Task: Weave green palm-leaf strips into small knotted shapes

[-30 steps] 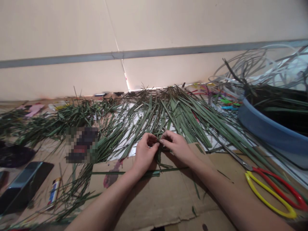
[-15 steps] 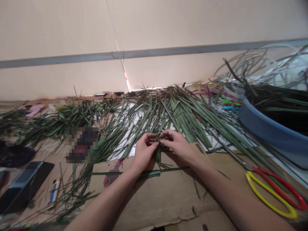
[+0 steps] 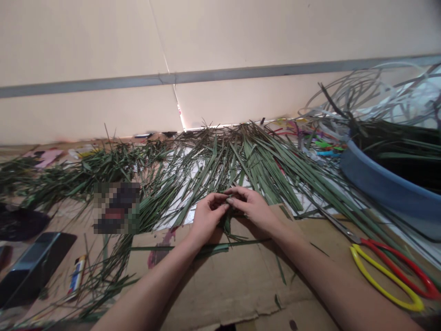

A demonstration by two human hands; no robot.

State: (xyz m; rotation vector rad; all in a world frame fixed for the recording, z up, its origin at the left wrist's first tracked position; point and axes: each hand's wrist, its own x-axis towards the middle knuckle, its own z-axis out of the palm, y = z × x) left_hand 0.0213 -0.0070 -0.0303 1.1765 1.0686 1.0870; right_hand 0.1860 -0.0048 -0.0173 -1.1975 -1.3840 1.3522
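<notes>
My left hand (image 3: 209, 215) and my right hand (image 3: 251, 207) meet at the middle, above the cardboard's far edge. Thumbs and fingertips of both are pinched on a small bunch of green leaf strips (image 3: 226, 224), whose ends hang below the fingers. The part between the fingertips is mostly hidden. Just behind the hands, many long green leaf strips (image 3: 262, 170) lie fanned out on white sheeting. Loose strips (image 3: 213, 248) lie on the cardboard (image 3: 237, 285) under my forearms.
At right lie scissors (image 3: 360, 241) with red and yellow handles, beside a blue tub (image 3: 382, 184) holding more leaves. Pale strapping coils (image 3: 358, 94) are behind it. To the left are a glue tube (image 3: 76, 276), a dark box-like object (image 3: 37, 266) and a leaf heap (image 3: 103, 168). A wall stands behind.
My right fingers have closed in over the left fingertips, covering more of the leaf strips. Otherwise the view has barely shifted.
</notes>
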